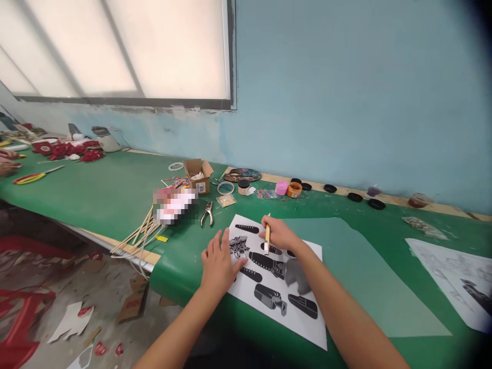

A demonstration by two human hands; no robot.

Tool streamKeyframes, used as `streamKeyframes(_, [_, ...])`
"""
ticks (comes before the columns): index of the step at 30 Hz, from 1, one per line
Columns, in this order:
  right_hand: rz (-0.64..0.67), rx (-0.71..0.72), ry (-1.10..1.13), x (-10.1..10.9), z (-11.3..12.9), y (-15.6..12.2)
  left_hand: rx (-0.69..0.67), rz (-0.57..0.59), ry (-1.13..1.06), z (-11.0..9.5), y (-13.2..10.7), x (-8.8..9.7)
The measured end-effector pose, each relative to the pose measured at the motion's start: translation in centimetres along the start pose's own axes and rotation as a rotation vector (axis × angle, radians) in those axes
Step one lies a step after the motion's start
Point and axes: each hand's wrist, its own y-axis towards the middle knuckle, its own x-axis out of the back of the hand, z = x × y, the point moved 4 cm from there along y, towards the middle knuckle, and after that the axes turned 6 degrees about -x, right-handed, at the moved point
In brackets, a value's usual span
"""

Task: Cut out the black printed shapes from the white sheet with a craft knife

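Note:
A white sheet (pixel 249 292) printed with black figure parts lies on the green table (pixel 115 195) in front of me. My left hand (pixel 219 261) rests flat on the sheet's left side, fingers spread, pressing it down. My right hand (pixel 280 234) is closed around a thin yellow craft knife (pixel 267 238), whose tip touches the sheet among the black shapes.
Hole-punch pliers (pixel 206 213), bamboo sticks (pixel 138 233), a small cardboard box (pixel 198 174), small jars (pixel 288 188) and black lids (pixel 355 197) lie along the wall. Another printed sheet (pixel 453 271) lies at right. Another person's hands (pixel 7 161) and scissors (pixel 34 177) are far left. Scraps litter the floor.

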Motion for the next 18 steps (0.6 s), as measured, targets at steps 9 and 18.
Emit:
streamKeyframes(9, [-0.213,0.004,0.245,2.7,-2.5,0.2,0.074,0.094,-0.557,1.0,13.4,-2.8])
streamKeyframes(18, [-0.314,-0.102,0.343,2.1,-5.6,1.0,-0.337,-0.108,-0.366,-3.0,13.8,-3.8])
